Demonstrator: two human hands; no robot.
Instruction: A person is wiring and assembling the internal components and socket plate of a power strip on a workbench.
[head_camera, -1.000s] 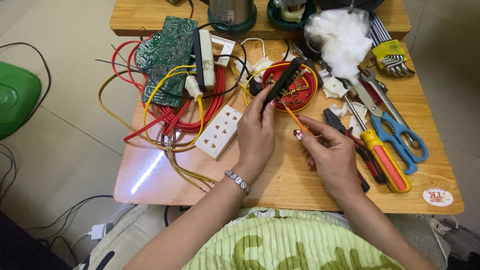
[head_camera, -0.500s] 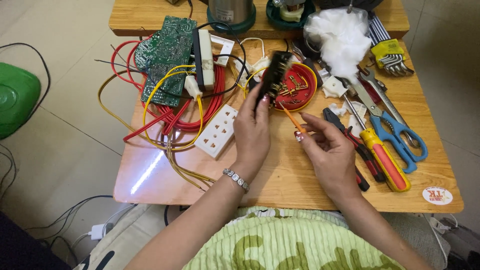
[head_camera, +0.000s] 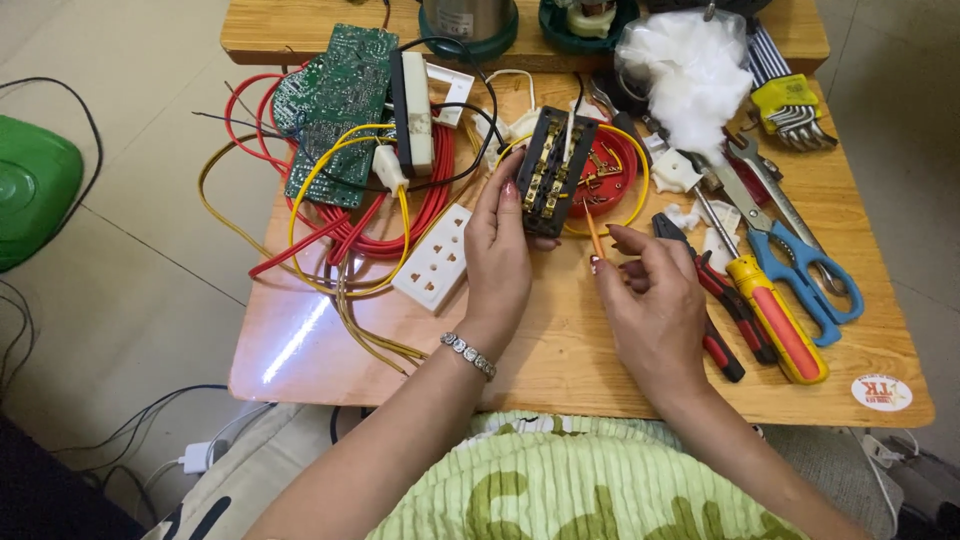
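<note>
My left hand (head_camera: 500, 255) grips a black socket base (head_camera: 556, 172) with brass contacts facing up, tilted over the middle of the wooden table (head_camera: 560, 350). My right hand (head_camera: 650, 300) pinches a thin orange wire (head_camera: 594, 233) whose tip points at the lower edge of the socket base. A yellow wire loops behind the base over a red round part (head_camera: 612, 165). A white socket cover (head_camera: 433, 258) lies left of my left hand.
A green circuit board (head_camera: 340, 105) and red and yellow cables (head_camera: 330, 230) fill the left. On the right lie a yellow-red screwdriver (head_camera: 770, 315), blue scissors (head_camera: 800, 270), red pliers (head_camera: 715, 300), wrenches, hex keys (head_camera: 790, 105) and white stuffing (head_camera: 690, 65).
My left hand has turned the black socket base so its brass contacts face up. My right hand brought the orange wire closer to its lower edge.
</note>
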